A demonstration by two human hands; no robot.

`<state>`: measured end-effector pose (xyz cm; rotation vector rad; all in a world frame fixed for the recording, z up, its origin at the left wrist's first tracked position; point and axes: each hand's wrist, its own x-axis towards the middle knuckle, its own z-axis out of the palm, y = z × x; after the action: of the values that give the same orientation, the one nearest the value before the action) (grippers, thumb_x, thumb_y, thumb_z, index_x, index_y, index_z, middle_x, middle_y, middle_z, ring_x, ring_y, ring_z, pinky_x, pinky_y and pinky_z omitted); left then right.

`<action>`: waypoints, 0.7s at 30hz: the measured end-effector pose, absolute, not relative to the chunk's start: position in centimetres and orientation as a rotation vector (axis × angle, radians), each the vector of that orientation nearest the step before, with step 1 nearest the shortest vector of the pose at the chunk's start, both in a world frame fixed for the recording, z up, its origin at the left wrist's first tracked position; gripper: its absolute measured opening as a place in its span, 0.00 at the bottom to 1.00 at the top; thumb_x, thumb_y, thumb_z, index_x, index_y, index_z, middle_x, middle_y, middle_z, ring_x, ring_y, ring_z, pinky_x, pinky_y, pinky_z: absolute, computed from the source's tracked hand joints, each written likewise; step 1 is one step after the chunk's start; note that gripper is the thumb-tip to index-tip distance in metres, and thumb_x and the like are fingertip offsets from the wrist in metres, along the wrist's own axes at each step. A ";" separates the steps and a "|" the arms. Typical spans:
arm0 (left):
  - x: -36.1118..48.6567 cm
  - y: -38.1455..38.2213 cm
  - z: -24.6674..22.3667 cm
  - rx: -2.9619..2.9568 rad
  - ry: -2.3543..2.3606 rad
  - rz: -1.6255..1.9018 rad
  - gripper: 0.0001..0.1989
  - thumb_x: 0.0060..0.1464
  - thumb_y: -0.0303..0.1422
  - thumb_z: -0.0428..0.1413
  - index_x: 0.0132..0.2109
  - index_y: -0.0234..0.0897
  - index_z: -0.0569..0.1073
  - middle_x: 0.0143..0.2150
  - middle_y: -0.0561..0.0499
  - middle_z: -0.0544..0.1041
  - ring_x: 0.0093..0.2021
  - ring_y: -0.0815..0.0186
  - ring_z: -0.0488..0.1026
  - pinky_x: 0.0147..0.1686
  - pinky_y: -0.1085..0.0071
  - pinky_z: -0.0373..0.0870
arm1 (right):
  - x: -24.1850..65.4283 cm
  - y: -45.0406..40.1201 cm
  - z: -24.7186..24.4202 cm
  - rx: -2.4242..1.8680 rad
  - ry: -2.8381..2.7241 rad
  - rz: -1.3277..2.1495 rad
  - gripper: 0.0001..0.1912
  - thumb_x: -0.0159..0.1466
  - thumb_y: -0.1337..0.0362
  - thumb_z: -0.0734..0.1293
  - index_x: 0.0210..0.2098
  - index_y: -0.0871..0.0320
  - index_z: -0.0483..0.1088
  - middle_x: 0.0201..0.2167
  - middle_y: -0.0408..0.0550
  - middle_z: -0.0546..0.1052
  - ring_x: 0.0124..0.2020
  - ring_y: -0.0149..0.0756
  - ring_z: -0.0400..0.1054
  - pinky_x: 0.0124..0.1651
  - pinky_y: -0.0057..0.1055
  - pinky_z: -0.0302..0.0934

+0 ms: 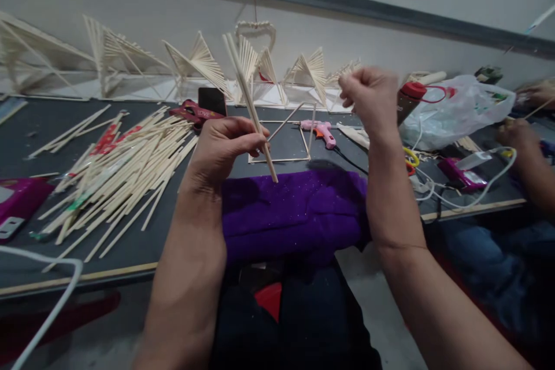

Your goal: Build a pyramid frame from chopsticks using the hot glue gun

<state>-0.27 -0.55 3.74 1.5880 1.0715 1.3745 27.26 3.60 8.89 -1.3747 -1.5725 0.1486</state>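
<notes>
Between the thumb and fingers of my left hand [234, 141] is a small bundle of thin wooden sticks [245, 89], held upright at a tilt. My right hand [370, 95] is raised off the table to the right, its fingers curled in and slightly blurred; whatever they may pinch does not show. Beyond the hands, a frame of wooden sticks [281, 159] lies on the table, with a pink glue gun [319, 132] at its right side. A purple cloth [290, 214] lies at the table edge, below the held bundle.
Many loose wooden sticks [130, 179] are heaped at left. Twisted stick models [202, 63] line the wall. A phone [212, 102], a bottle [410, 101] and a plastic bag [463, 110] stand or lie farther back. Another person's hand [522, 139] is at right, near white cables [489, 202].
</notes>
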 end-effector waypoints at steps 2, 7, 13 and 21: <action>-0.1 -0.5 3.7 1.558 1.045 1.397 0.05 0.43 0.35 0.64 0.30 0.40 0.82 0.27 0.49 0.79 0.27 0.63 0.78 0.27 0.67 0.77 | 29.0 5.1 6.7 -1.793 -1.626 0.041 0.09 0.65 0.62 0.69 0.33 0.59 0.80 0.32 0.54 0.82 0.40 0.46 0.77 0.43 0.38 0.68; 0.1 -0.3 3.8 1.495 1.141 1.394 0.05 0.42 0.35 0.64 0.29 0.39 0.81 0.29 0.48 0.81 0.28 0.62 0.78 0.26 0.68 0.77 | 29.1 6.7 2.4 -2.196 -1.870 0.188 0.18 0.68 0.54 0.66 0.34 0.60 0.83 0.35 0.62 0.84 0.48 0.52 0.78 0.46 0.38 0.63; -1.3 0.7 3.6 1.434 1.094 1.569 0.06 0.44 0.34 0.65 0.31 0.39 0.82 0.28 0.49 0.80 0.24 0.68 0.75 0.22 0.74 0.71 | 29.5 8.0 0.7 -2.282 -1.900 0.308 0.12 0.62 0.60 0.70 0.32 0.59 0.85 0.37 0.58 0.86 0.44 0.48 0.79 0.41 0.34 0.61; -1.2 1.8 3.5 1.315 1.050 1.596 0.08 0.36 0.34 0.66 0.29 0.37 0.81 0.22 0.52 0.77 0.19 0.71 0.70 0.16 0.78 0.63 | 30.3 8.8 -1.0 -2.117 -1.842 0.212 0.18 0.67 0.59 0.65 0.31 0.60 0.85 0.31 0.55 0.84 0.39 0.45 0.78 0.38 0.33 0.59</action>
<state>-1.20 1.75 3.50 1.3149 1.0503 1.5958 30.33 8.83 -1.01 -2.1173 -1.8421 0.2121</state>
